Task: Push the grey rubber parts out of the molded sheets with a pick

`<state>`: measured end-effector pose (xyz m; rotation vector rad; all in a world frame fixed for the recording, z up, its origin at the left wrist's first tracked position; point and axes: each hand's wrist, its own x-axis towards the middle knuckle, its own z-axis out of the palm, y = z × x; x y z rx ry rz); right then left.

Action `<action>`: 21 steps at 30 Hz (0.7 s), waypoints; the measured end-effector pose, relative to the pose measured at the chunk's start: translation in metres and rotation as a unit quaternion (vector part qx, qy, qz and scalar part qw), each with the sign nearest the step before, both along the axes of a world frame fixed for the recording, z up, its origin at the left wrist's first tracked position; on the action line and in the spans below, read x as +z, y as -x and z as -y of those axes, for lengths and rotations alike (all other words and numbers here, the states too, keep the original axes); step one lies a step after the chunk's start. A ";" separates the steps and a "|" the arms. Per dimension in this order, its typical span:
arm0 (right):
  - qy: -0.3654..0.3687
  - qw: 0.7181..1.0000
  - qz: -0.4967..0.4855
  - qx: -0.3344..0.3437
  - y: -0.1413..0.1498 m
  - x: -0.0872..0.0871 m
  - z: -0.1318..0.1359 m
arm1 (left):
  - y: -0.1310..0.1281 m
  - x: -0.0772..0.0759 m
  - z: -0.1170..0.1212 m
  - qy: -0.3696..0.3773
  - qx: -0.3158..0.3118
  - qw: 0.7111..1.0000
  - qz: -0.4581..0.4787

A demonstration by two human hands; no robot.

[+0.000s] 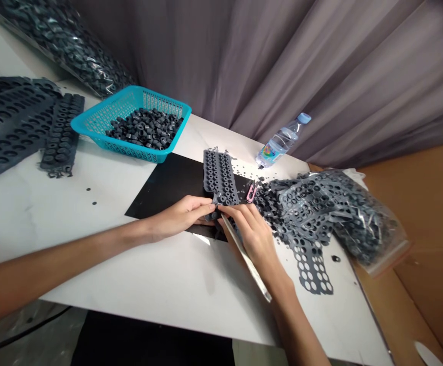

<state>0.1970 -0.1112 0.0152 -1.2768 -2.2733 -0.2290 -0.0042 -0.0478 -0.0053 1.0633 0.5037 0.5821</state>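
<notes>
Over a black mat (164, 185), my left hand (185, 216) pinches the near end of a dark grey rubber sheet (220, 173) set with rows of small rings. Closed around a long, slim, pale tool (248, 262), my right hand (254, 231) meets the left at that same end. The tool's tip is hidden among my fingers, so its kind cannot be made out. Just beyond the right hand lies a pair of pink thread snips (252, 191). A loose pile of dark rubber pieces (269, 206) lies to its right.
A turquoise basket (129, 145) holds loose rubber rings (147, 127). Larger rubber sheets (11, 122) lie at left, near a big filled bag (68, 46). A water bottle (280, 142) stands tilted at the back. Punched-out scrap (313, 267) and a filled plastic bag (366, 223) occupy the right.
</notes>
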 end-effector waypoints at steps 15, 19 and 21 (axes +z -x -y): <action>0.063 0.996 -0.060 0.015 -0.003 0.004 0.003 | 0.001 0.004 0.002 0.039 -0.005 0.999 -0.002; 0.088 0.988 -0.124 0.026 -0.010 0.009 0.005 | 0.001 0.007 0.002 0.037 0.008 0.999 -0.002; 0.091 0.987 -0.131 0.035 -0.012 0.009 0.004 | 0.001 0.007 0.002 0.030 0.017 0.999 0.006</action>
